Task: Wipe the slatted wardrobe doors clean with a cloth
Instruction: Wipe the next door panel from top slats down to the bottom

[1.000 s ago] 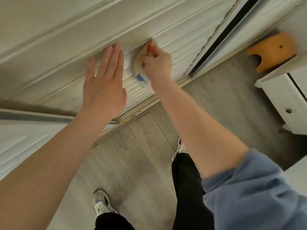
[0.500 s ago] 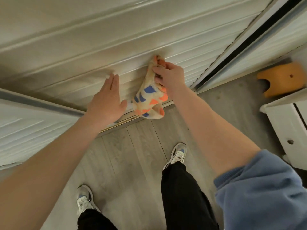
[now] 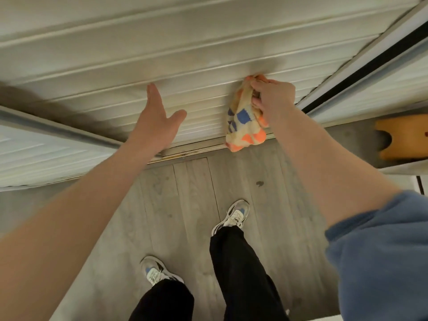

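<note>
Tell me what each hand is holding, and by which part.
The right hand grips the patterned cloth by its bunched upper end, against the slatted door; the rest hangs loose. The left hand holds nothing, fingers straight.

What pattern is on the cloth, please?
Cream cloth with blue and orange blocks; head view.

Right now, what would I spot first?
The bright cloth with orange and blue patches, bunched in the right grip against the white slatted wardrobe door, right of centre. Then the orange wooden stool at the far right edge.
</note>
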